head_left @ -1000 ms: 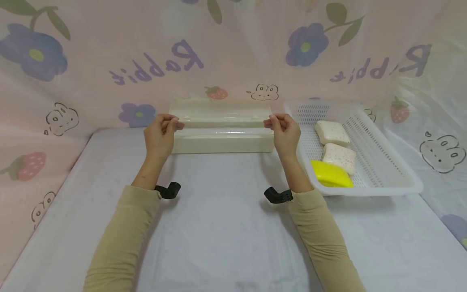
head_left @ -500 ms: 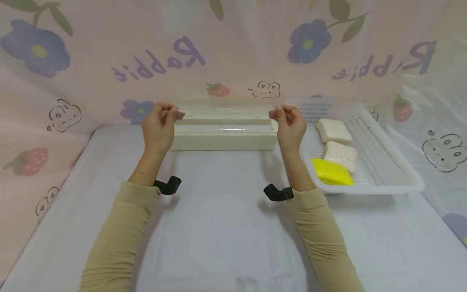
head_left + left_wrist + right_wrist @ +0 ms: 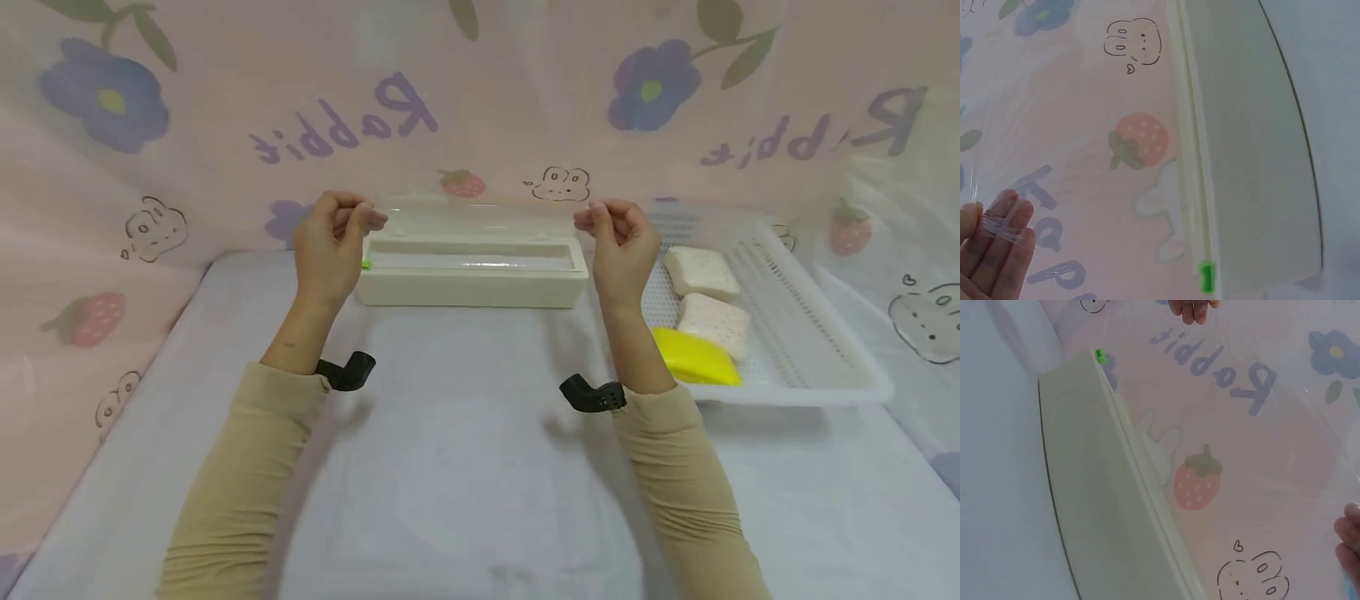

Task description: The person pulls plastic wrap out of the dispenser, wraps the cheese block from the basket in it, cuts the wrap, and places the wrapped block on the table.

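Note:
A cream cling film dispenser point(image 3: 472, 290) stands at the back of the table with its lid point(image 3: 480, 221) raised behind. Thin clear cling film point(image 3: 1000, 228) rises from it, stretched between both hands. My left hand point(image 3: 330, 250) pinches the film's left corner between thumb and fingers, above the dispenser's left end. Opposite it, my right hand point(image 3: 624, 250) pinches the right corner. In the right wrist view only the fingertips of the right hand point(image 3: 1349, 540) show at the edge. A green tab point(image 3: 1207, 278) sits at the dispenser's left end.
A white plastic basket point(image 3: 817, 396) stands to the right, close to the right forearm. In it lie two speckled whitish blocks point(image 3: 701, 273) and a yellow one point(image 3: 697, 357). A printed curtain point(image 3: 480, 100) hangs behind the white-covered table point(image 3: 465, 467).
Both hands have risen and moved slightly apart, drawing the film higher above the dispenser. The green tab has come into sight beside the left hand. The head view has shifted slightly.

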Action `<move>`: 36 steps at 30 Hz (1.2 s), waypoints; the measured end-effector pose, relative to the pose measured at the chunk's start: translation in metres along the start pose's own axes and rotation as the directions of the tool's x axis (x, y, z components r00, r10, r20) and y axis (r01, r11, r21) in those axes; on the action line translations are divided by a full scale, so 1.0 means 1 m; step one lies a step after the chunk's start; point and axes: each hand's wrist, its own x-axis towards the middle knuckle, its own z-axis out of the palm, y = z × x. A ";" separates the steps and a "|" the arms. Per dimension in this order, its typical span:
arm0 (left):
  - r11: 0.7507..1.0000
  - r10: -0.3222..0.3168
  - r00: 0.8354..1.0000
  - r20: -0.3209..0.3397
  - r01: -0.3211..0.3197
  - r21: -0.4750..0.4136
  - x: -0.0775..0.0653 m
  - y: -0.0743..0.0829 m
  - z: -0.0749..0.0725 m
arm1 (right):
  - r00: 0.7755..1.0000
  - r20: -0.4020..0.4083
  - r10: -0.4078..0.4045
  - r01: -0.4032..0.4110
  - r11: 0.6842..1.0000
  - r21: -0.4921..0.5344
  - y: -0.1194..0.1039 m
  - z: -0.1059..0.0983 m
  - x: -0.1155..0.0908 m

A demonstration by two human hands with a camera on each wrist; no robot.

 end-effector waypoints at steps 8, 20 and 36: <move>0.997 0.072 0.997 -0.042 -0.073 -0.011 0.005 0.012 -0.006 | 1.000 0.006 -0.021 0.021 1.000 0.020 -0.014 0.002 0.007; 0.993 0.115 0.989 -0.097 -0.118 -0.022 0.001 0.034 -0.013 | 0.994 -0.001 -0.108 0.108 0.991 0.080 -0.032 -0.001 0.013; 0.983 0.171 0.975 -0.140 -0.179 -0.050 0.002 0.062 -0.021 | 0.993 -0.016 -0.118 0.119 0.982 0.146 -0.059 -0.008 0.024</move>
